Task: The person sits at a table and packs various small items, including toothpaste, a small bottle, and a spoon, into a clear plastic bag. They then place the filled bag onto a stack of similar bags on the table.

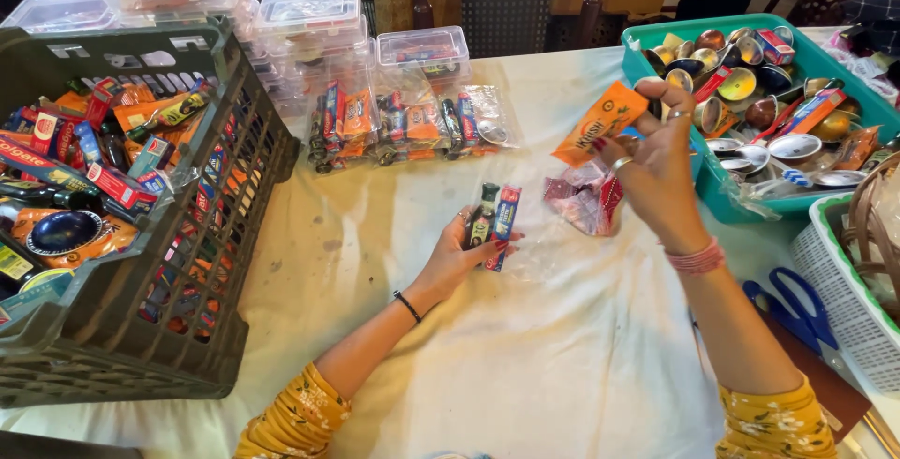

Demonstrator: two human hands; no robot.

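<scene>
- White tablecloth (525, 346) covers the whole table, pretty wrinkled.
- Big dark slatted crate (234, 187) at 9 o'clock, stuffed with mixed packets and small bottles.
- Teal tray (722, 201) at 2 o'clock, loaded with shiny little bowls and sachets.
- Stack of clear lidded boxes (309, 14) at 11 o'clock, with a row of filled clear bags (412, 126) just in front.
- Blue scissors (797, 304) at 4 o'clock, beside a white basket (834, 290).
- Right hand (656, 178) is raised near the tray, fingers pinched on an orange sachet (600, 121), a crinkly clear bag (586, 198) under the hand.
- Left hand (459, 253) at centre, closed around a small dark bottle (484, 215) and a blue packet (503, 225), held side by side.
</scene>
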